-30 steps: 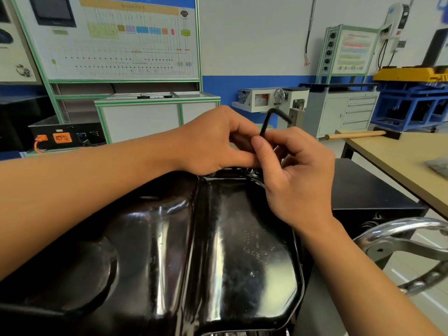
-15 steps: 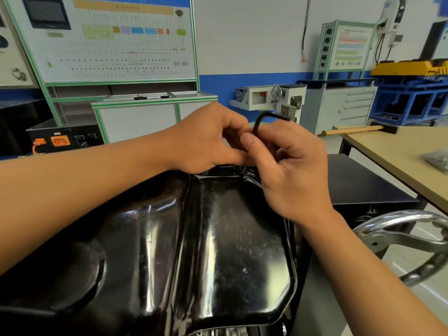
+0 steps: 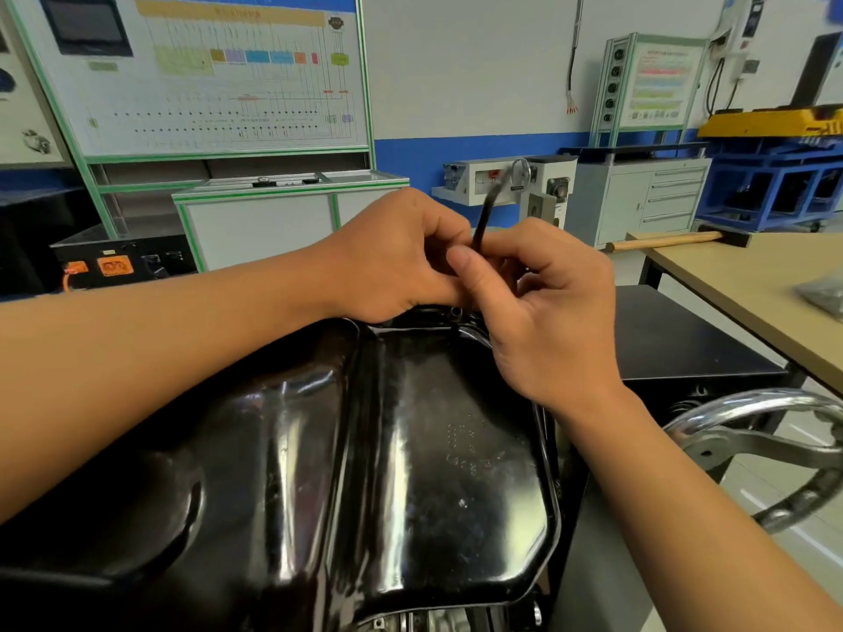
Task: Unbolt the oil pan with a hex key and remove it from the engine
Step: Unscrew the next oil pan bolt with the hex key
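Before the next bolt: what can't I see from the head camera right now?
- Head view: hex key tip and its bolt, hidden behind left hand and right hand.
- Key's upper bend: motion-blurred.
- Oil pan left flange: under left forearm, cut by frame edge.
- Stamped lettering: too small.

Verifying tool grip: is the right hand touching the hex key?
Touching. Head view: the right hand pinches the hex key shaft between thumb and forefinger, just above the oil pan rim.
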A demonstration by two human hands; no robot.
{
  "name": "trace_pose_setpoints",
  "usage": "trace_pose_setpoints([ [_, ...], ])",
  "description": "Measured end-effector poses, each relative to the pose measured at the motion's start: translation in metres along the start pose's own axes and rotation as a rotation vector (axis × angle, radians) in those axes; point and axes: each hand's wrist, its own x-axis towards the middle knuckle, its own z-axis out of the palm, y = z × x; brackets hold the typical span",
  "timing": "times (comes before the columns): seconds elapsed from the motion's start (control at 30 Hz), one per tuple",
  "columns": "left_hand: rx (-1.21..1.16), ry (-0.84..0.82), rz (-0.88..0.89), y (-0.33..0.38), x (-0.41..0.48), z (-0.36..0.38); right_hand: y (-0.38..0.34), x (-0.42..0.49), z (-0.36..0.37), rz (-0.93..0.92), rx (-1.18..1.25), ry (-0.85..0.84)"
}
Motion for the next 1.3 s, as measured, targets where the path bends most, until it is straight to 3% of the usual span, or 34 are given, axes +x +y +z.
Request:
trace_pose_setpoints([
  [0.17, -0.056, -0.113, 0.045, 0.0012, -0.0066, -0.0079, -0.0002, -0.0009, 0.0003, -0.043, -0.032, -0.141],
  [0.43, 0.067, 0.047, -0.017, -0.0003, 0.0022, -0.001, 0.003, -0.0001, 0.0, -0.007, 0.008, 0.044],
  [0.6, -0.046, -0.121, 0.026, -0.0003, -0.0047, -0.0082, 0.0038, -0.0005, 0.0014, -0.021, 0.0, -0.078],
  [0.87, 0.07, 0.029, -0.013, -0.0017, 0.0021, -0.0016, 0.0018, 0.0005, -0.0007, -0.008, 0.022, 0.028],
  [1.03, -0.014, -0.088, 0.032, 0.0017, -0.0046, -0.0055, 0.0022, 0.0005, -0.0024, -0.019, 0.0, -0.078],
  [1.13, -0.002, -0.078, 0.04, 0.0014, -0.0049, -0.0082, 0.0019, 0.0005, -0.0033, -0.025, -0.002, -0.116],
  [1.3, 0.033, 0.004, 0.012, 0.0015, 0.0018, -0.0024, 0.0009, 0.0013, -0.0044, 0.011, 0.044, -0.015],
])
